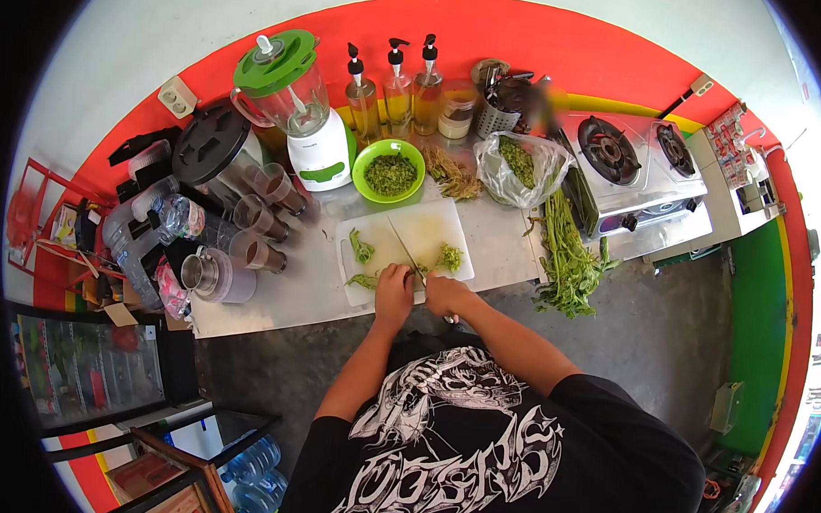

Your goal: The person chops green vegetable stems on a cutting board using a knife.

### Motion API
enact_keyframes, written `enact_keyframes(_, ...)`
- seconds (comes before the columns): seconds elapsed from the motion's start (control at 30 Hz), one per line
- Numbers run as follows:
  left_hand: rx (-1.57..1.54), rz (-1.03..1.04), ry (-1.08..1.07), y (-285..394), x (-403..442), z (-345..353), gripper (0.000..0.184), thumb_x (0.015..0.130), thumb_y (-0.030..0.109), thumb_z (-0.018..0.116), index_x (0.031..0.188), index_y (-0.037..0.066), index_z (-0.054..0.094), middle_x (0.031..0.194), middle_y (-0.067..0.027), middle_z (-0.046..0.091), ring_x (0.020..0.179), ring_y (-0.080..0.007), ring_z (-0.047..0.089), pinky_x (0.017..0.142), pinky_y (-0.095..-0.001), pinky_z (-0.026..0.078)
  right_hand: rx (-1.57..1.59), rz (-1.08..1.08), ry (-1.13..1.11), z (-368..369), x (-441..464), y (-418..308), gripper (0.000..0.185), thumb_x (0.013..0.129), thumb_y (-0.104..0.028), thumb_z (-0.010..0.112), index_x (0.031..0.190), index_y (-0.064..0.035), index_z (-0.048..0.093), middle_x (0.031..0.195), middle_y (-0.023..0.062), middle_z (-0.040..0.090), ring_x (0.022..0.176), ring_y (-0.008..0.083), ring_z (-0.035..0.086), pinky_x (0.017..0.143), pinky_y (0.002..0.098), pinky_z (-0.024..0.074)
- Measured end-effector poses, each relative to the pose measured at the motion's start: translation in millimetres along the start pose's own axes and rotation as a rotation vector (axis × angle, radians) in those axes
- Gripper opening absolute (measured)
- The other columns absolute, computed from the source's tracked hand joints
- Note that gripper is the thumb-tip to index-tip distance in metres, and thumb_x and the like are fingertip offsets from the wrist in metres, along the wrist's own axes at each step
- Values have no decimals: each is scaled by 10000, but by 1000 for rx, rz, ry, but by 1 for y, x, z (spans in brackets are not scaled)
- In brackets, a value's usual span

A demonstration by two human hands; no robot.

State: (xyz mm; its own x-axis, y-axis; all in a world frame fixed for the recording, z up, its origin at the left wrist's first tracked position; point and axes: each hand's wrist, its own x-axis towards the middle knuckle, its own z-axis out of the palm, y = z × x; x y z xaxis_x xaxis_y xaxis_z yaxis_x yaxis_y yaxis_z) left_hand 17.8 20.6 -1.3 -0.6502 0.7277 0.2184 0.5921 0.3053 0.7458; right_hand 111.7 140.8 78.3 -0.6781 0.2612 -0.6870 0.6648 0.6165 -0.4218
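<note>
A white cutting board lies near the front edge of the metal counter. My right hand is closed round the handle of a knife, whose blade points up and left across the board. Just left of the blade, my left hand is curled down on the board, with green stalks showing at its fingers, mostly hidden. Leafy green pieces lie at the board's left, and a small chopped heap sits right of the knife. Behind the board, a green bowl holds chopped greens.
A blender, several pump bottles and a utensil holder line the back. Cups and a flask stand left. On the right are a plastic bag, a greens bunch overhanging the counter edge, and a gas stove.
</note>
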Motion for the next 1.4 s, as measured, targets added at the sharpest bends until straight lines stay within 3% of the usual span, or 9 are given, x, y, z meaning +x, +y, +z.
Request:
enact_keyframes(0.13, 30, 68, 12, 1, -3, -3, 97, 852, 35, 640, 941, 15, 675, 956, -149, 615, 940, -375, 580, 838, -450, 474, 13, 87, -48, 11, -15, -6, 328, 882, -75, 554, 1151, 79, 447, 982, 285, 701, 682, 365, 731, 575, 434, 603)
enact_keyframes(0.53, -24, 64, 34, -10, 2, -5, 133, 827, 31, 651, 955, 28, 689, 939, -145, 609, 947, -359, 570, 843, -438, 470, -181, -15, 103, 32, 11, 3, 359, 875, -93, 568, 1175, 81, 477, 979, 271, 713, 728, 364, 736, 678, 443, 583)
enact_keyframes(0.63, -59, 11, -15, -7, 5, -9, 131, 826, 39, 657, 953, 23, 684, 932, -151, 608, 951, -363, 573, 841, -440, 469, -140, -68, 188, 26, 15, 3, 368, 867, -95, 576, 1172, 86, 478, 982, 281, 710, 779, 369, 738, 740, 455, 575)
enact_keyframes(0.83, -20, -15, -54, -7, 5, -13, 133, 825, 40, 656, 954, 13, 676, 930, -156, 608, 954, -368, 577, 833, -447, 468, 31, 109, -83, 16, -8, -16, 359, 854, -96, 601, 1148, 72, 484, 1040, 298, 696, 979, 396, 710, 826, 466, 560)
enact_keyframes(0.93, -25, 34, -5, -12, 2, -9, 118, 823, 29, 658, 939, 13, 673, 933, -151, 608, 948, -366, 577, 826, -442, 469, -138, 4, 125, 25, 2, -10, 351, 855, -100, 602, 1140, 70, 486, 1057, 301, 692, 1001, 399, 703, 821, 467, 564)
enact_keyframes(1.0, -43, 32, -10, -15, -2, -7, 123, 822, 24, 658, 944, 13, 672, 938, -151, 606, 937, -364, 579, 824, -440, 471, -140, 55, 29, 15, 7, -12, 469, 860, -119, 623, 1261, 71, 471, 1135, 252, 696, 1072, 357, 696, 898, 445, 550)
enact_keyframes(1.23, -179, -99, -5, -23, -1, -2, 132, 818, -7, 654, 949, 1, 652, 934, -148, 594, 882, -361, 583, 799, -432, 476, -147, 78, 90, 35, 2, -14, 463, 853, -122, 642, 1249, 53, 476, 1142, 242, 698, 1081, 357, 695, 905, 435, 548)
enact_keyframes(1.33, -238, -95, -13, -19, -3, -5, 125, 817, -13, 657, 941, -5, 643, 925, -144, 592, 884, -353, 585, 793, -430, 478, -166, 13, 75, 24, 4, -16, 399, 879, -132, 597, 1213, 55, 483, 1107, 286, 692, 1054, 392, 694, 889, 487, 544)
enact_keyframes(1.4, -150, -24, 19, -20, -4, -6, 122, 817, -11, 657, 938, -7, 646, 920, -144, 591, 883, -350, 585, 792, -430, 479, -193, 61, 44, 21, 4, -21, 429, 876, -145, 630, 1236, 36, 484, 1136, 236, 699, 1076, 345, 698, 895, 438, 552)
